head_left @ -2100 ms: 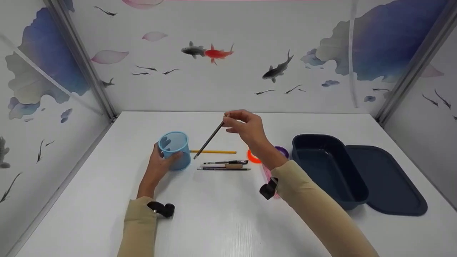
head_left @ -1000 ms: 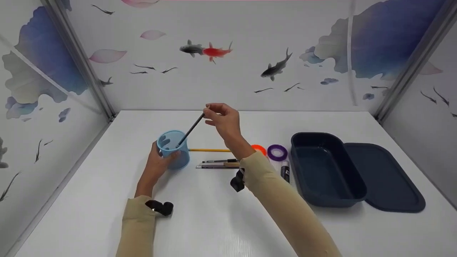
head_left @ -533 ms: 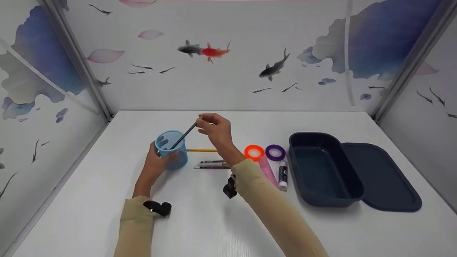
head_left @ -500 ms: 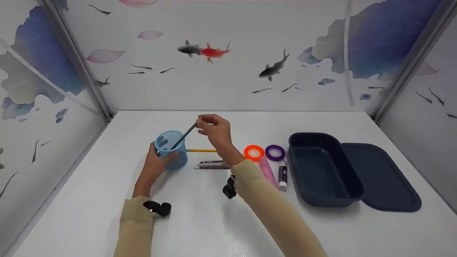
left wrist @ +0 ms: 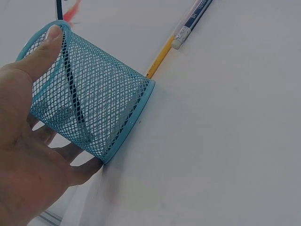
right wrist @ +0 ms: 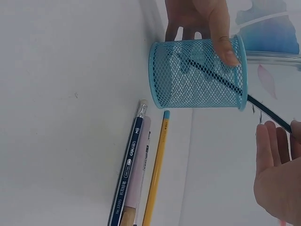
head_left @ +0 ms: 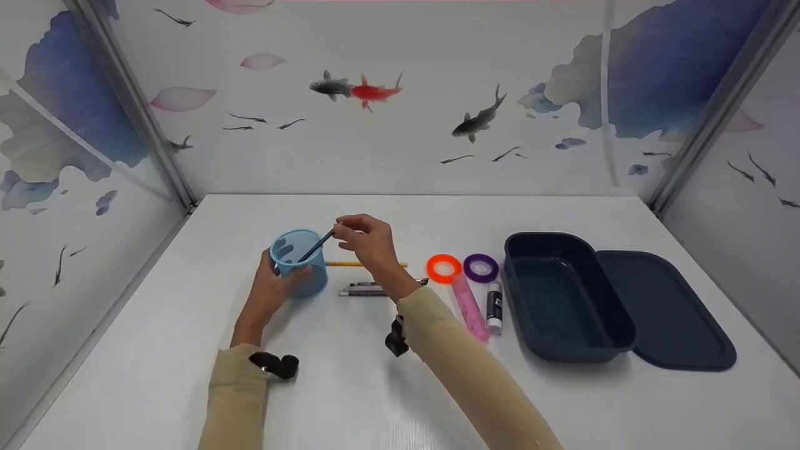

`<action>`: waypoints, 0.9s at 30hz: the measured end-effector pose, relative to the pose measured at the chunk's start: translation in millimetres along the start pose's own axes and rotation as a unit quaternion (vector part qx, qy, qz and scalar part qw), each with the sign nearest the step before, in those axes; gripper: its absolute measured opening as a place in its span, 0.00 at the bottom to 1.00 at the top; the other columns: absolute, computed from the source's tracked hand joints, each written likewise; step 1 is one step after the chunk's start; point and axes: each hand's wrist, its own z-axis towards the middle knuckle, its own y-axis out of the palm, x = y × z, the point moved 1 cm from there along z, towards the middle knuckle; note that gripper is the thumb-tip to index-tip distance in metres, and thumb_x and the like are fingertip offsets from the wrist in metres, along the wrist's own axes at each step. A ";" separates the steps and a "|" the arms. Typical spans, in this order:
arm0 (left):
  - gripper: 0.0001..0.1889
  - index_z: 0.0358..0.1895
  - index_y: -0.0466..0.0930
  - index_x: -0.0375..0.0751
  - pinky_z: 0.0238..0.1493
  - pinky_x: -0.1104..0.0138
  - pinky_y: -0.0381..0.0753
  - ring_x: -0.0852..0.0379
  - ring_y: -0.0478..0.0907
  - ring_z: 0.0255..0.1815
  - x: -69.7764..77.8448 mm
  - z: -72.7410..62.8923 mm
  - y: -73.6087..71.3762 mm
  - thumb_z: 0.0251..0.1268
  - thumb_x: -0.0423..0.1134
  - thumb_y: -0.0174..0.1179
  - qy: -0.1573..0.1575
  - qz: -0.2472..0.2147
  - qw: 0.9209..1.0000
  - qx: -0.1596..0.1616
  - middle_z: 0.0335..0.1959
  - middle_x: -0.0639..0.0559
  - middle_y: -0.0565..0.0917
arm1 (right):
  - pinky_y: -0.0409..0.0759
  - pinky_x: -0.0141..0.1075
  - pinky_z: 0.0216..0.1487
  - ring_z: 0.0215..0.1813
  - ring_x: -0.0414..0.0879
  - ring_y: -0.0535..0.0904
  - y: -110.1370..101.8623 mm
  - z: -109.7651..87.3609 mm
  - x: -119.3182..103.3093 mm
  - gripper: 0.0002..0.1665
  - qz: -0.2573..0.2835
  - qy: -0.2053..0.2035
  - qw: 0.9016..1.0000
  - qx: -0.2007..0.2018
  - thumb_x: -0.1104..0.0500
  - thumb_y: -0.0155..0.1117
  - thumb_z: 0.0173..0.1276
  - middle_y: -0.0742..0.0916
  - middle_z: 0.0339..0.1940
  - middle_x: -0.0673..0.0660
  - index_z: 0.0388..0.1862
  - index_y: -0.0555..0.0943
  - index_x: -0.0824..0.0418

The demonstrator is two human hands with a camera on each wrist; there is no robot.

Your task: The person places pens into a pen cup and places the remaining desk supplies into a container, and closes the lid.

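A light blue mesh pen cup stands on the white table, gripped by my left hand, thumb along the near side by the rim. My right hand pinches a dark pencil near its upper end, just right of the cup. The pencil slants down over the rim, and its lower part shows through the mesh in the right wrist view. In the left wrist view, fingers wrap beneath the cup's far side.
A yellow pencil, a navy pencil and pens lie right of the cup. Further right are orange and purple tape rolls, a pink tube, a glue stick, a dark box and its lid.
My right hand has moved left and then down with the pencil, bringing the pencil's lower end from beside the cup to inside it. My left hand keeps its grip on the cup.
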 end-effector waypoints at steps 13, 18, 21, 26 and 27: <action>0.54 0.81 0.37 0.43 0.83 0.44 0.48 0.40 0.43 0.84 1.3 -2.3 -0.2 0.64 0.57 0.66 0.000 0.012 1.000 -0.004 0.83 0.41 0.49 | 0.82 0.39 0.63 0.59 0.46 0.83 -14.1 -4.3 -2.2 0.20 -0.096 0.010 0.993 -0.075 0.52 0.66 0.71 0.86 0.58 0.53 0.59 0.83 0.56; 0.54 0.81 0.37 0.43 0.83 0.44 0.48 0.39 0.43 0.84 -0.2 -2.9 -1.3 0.65 0.55 0.66 0.000 0.009 1.000 -0.004 0.83 0.41 0.49 | 0.79 0.42 0.67 0.63 0.48 0.79 -32.7 -7.0 -7.1 0.22 -0.141 0.033 0.983 -0.109 0.49 0.67 0.70 0.85 0.60 0.52 0.60 0.82 0.53; 0.53 0.81 0.38 0.43 0.83 0.44 0.48 0.38 0.42 0.84 0.5 -3.9 -1.6 0.65 0.54 0.66 0.007 -0.001 1.000 -0.008 0.83 0.41 0.49 | 0.77 0.46 0.69 0.64 0.50 0.78 -45.3 -8.9 -9.5 0.22 -0.167 0.038 0.976 -0.133 0.48 0.67 0.70 0.84 0.60 0.53 0.60 0.82 0.53; 0.54 0.81 0.37 0.43 0.83 0.42 0.47 0.37 0.41 0.84 1.6 -5.7 -1.6 0.65 0.54 0.66 0.012 -0.004 1.000 -0.013 0.83 0.40 0.48 | 0.78 0.46 0.69 0.62 0.50 0.79 -64.7 -12.7 -11.7 0.21 -0.200 0.028 0.967 -0.158 0.50 0.67 0.70 0.85 0.58 0.54 0.59 0.82 0.54; 0.54 0.81 0.37 0.43 0.83 0.42 0.47 0.37 0.41 0.84 1.4 -5.8 -1.6 0.65 0.54 0.66 0.011 -0.002 1.000 -0.013 0.83 0.40 0.48 | 0.79 0.45 0.69 0.62 0.50 0.80 -68.3 -13.5 -11.6 0.20 -0.205 0.026 0.965 -0.161 0.51 0.67 0.70 0.86 0.58 0.54 0.59 0.82 0.55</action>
